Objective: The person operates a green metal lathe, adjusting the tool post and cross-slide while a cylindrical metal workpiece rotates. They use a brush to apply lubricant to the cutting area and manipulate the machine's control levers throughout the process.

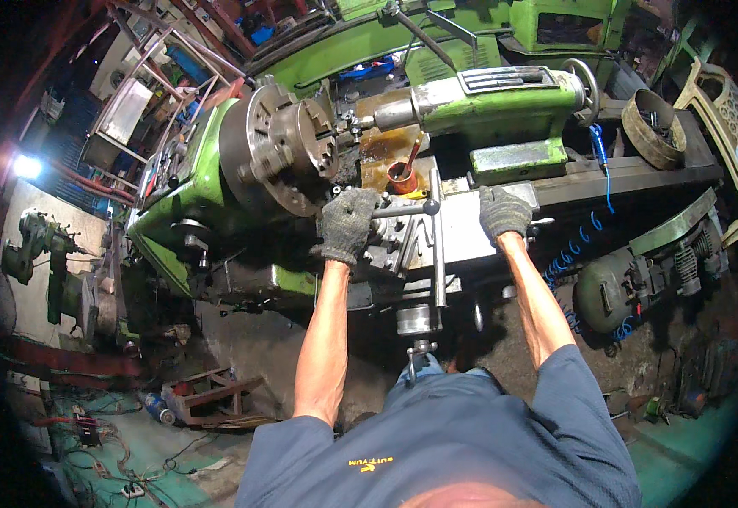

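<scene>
I stand at a green lathe, both hands in grey knit gloves. My left hand (349,224) is closed at the tool post, just below the chuck; what its fingers grip is hidden. Beside it a lever with a dark ball knob (431,207) points right. My right hand (505,213) is curled at the right end of the pale carriage plate (460,222); its grip is hidden too. A large steel chuck (272,148) holds a round, toothed-looking metal workpiece (316,140). Facing it is the green tailstock (496,106). A long metal bar (438,262) stands between my hands.
A red-brown cup (402,179) with a brush-like stick sits behind the carriage. The tailstock handwheel (585,89) and a round metal bin (652,127) are at right. A blue coiled hose (585,237) hangs near a green tank (603,295). Cables (119,457) lie on the floor at left.
</scene>
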`<action>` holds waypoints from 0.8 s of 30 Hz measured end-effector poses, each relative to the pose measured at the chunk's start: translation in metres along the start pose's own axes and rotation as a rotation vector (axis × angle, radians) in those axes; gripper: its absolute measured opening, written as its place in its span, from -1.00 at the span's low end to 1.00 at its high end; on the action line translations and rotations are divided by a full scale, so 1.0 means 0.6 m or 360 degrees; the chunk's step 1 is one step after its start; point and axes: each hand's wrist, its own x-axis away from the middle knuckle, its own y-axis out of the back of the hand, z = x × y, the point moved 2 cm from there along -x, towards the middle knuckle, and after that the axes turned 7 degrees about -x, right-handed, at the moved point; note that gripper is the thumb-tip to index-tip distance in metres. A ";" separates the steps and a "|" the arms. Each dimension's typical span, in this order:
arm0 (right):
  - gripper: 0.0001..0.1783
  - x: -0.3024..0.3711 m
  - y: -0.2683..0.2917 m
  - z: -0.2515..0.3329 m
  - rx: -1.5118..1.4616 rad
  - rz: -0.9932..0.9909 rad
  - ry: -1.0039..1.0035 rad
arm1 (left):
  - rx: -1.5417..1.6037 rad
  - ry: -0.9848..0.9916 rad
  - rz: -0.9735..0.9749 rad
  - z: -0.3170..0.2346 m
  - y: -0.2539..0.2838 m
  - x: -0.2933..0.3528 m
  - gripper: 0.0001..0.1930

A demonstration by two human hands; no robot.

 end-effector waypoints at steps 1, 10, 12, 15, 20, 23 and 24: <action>-0.48 0.005 0.008 0.003 0.0055 -0.0006 0.0055 | 0.0006 0.0043 0.0001 -0.008 0.002 0.000 -0.76; -0.41 -0.008 -0.014 -0.015 -0.0099 -0.0017 -0.0068 | 0.0066 -0.0012 0.0011 -0.006 -0.001 -0.005 -0.79; -0.42 -0.010 -0.022 -0.018 -0.0093 -0.0022 -0.0063 | 0.0054 -0.0028 -0.0012 -0.004 -0.002 -0.003 -0.78; -0.42 -0.004 -0.016 -0.011 -0.0098 -0.0052 -0.0030 | 0.0091 -0.0002 0.0013 -0.002 -0.002 -0.001 -0.78; -0.43 -0.005 -0.015 -0.009 -0.0104 -0.0060 0.0000 | 0.0094 0.0010 0.0007 -0.009 0.006 0.000 -0.78; -0.45 0.001 -0.010 -0.010 -0.0065 -0.0095 0.0042 | 0.0066 -0.0032 -0.0001 -0.008 0.001 -0.003 -0.76; -0.45 -0.002 -0.012 -0.013 -0.0053 -0.0088 0.0009 | 0.0047 -0.0065 -0.0016 -0.011 -0.001 -0.004 -0.74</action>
